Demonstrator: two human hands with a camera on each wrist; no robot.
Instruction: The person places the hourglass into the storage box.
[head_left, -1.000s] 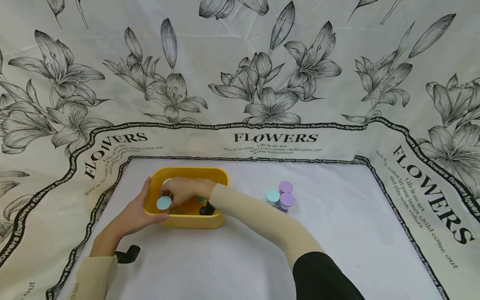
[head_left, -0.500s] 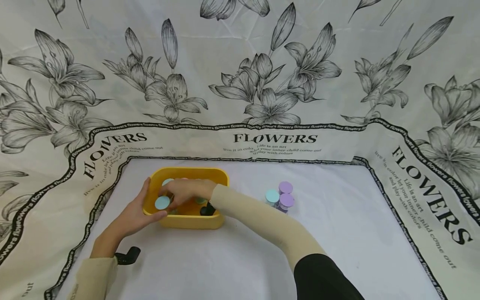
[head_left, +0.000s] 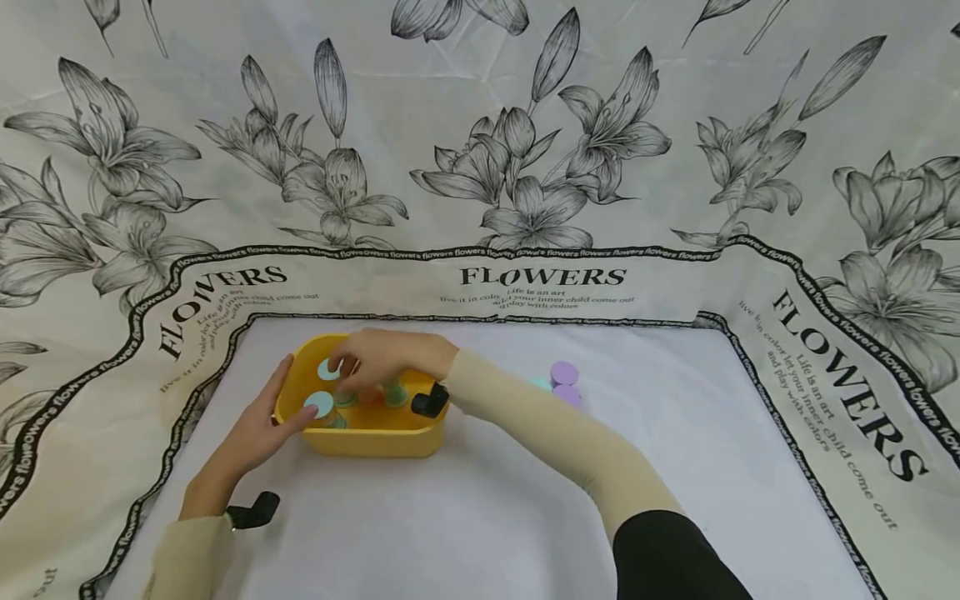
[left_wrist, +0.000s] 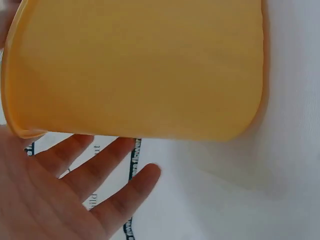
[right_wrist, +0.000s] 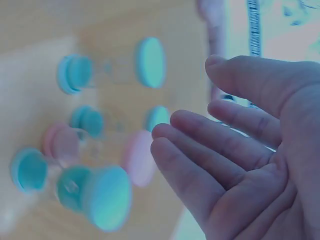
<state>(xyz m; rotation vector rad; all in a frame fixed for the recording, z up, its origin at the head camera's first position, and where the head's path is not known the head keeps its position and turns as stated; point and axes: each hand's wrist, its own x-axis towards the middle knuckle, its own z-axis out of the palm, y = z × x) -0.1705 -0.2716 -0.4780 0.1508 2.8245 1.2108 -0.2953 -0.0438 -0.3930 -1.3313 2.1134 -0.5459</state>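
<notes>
A yellow box (head_left: pixel 375 443) stands on the white cloth, with several small sand timers inside. My left hand (head_left: pixel 253 429) grips the box's left end, its thumb over the front rim and its fingers along the outer wall (left_wrist: pixel 140 70). Beside that thumb is a turquoise-capped sand timer (head_left: pixel 318 404). My right hand (head_left: pixel 378 358) reaches over the box with nothing in its fingers. In the right wrist view those fingers extend close to a pink-capped timer (right_wrist: pixel 139 159) and a turquoise-capped timer (right_wrist: pixel 109 197), both with clear middles.
Right of the box, two purple-capped timers (head_left: pixel 565 373) stand on the cloth near a turquoise-capped one (head_left: pixel 541 384), mostly hidden by the right sleeve (head_left: pixel 540 425). A flower-printed curtain (head_left: pixel 480 125) rises behind the white surface (head_left: pixel 675 400).
My right hand has moved back and to the right, away from the front-left turquoise timer, uncovering more timers. The head view has shifted slightly, and my left hand stays at the box.
</notes>
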